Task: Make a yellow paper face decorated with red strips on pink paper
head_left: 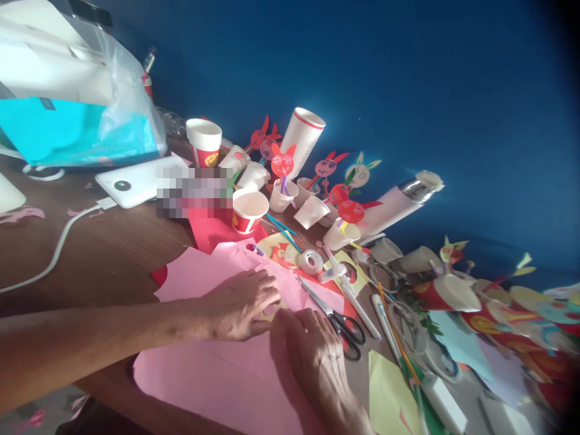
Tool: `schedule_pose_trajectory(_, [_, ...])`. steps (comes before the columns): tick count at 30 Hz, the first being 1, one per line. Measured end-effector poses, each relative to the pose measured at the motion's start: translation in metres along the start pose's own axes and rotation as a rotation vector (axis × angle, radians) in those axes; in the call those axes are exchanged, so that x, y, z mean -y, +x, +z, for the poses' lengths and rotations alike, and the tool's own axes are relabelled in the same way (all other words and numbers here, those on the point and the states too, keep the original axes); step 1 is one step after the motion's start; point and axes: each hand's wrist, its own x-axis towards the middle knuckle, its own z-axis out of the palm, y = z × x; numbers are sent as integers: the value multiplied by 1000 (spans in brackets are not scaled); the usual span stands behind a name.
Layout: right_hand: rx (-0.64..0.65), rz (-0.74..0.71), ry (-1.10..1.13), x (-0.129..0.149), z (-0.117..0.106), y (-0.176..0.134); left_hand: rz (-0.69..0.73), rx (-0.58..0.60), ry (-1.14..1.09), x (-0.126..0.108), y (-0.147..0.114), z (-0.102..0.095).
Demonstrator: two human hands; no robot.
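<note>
A large pink paper sheet (203,374) lies on the table under both hands. My left hand (240,305) rests on it with its fingers bent and the thumb drawn in toward a small yellowish paper piece (268,312). Right beside it, my right hand (315,347) has curled fingers that meet the same piece from the other side. Most of that piece is hidden by the fingers. Black-handled scissors (347,332) lie just past my right hand, blades pointing up and left. A roll of clear tape (311,261) sits beyond the fingertips.
Several small paper cups (284,196) with red paper animal heads stand behind. A stack of white cups (302,142) and a pale thermos (389,208) are near the blue wall. To the left lie a white power bank (145,180) with its cable and a plastic bag (90,133). Yellow paper (392,393) lies right.
</note>
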Motion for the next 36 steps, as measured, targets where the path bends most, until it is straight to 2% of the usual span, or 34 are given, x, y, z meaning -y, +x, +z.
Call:
schedule_pose_trajectory(6, [-31,-32,-72,2,1,2,-3,9,8,-2,-2,-1])
schedule_pose_trajectory(16, [11,-31,-68,1,2,-1,112,-6,107,-4,-2,-3])
schedule_pose_trajectory(18, [10,-5,-14,0,1,-1,126,-10,132,-4,-1,-4])
schedule_pose_trajectory(23, [-38,89,331,-11,-5,-2,93,29,80,-6,0,-10])
schedule_pose_trajectory(26, [-129,26,270,-13,-12,-2,71,43,62,-5,-1,-10])
schedule_pose_trajectory(31, [-156,-201,142,-1,-12,-1,99,7,90,-3,-2,-6])
schedule_pose_trajectory(36, [-71,-120,133,6,-1,-8,86,-3,74,-3,-1,-6])
